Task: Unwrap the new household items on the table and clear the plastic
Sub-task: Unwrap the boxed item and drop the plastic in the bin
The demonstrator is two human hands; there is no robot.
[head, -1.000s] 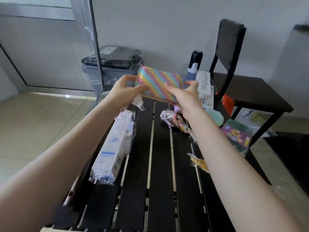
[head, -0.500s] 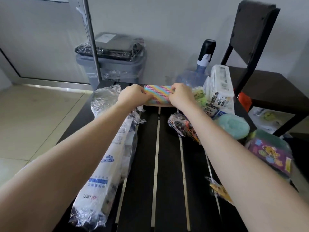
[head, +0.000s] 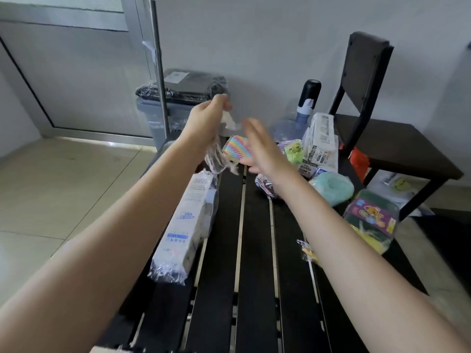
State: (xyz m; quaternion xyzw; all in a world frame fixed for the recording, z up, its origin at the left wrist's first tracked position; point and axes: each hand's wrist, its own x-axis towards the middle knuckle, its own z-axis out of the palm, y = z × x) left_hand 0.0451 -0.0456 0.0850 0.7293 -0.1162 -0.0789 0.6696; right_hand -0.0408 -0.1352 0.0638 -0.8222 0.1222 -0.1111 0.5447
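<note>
While left hand [head: 207, 118] pinches crinkled clear plastic [head: 229, 122], right hand [head: 260, 146] hovers flat-fingered; striped rainbow block [head: 238, 150] on slatted table [head: 254, 250]

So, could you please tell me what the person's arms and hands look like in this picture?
Both forearms are bare, with no sleeves in view. The left hand and right hand wear no gloves, and no rings, watch or bracelets show. Both hands are somewhat blurred, so small details cannot be made out.

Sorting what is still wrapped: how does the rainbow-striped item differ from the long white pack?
The rainbow-striped item is small, colourful and lies at the far end; the long white pack is elongated, pale, nearer, and still in clear plastic. Both lie on the slatted table.
</note>
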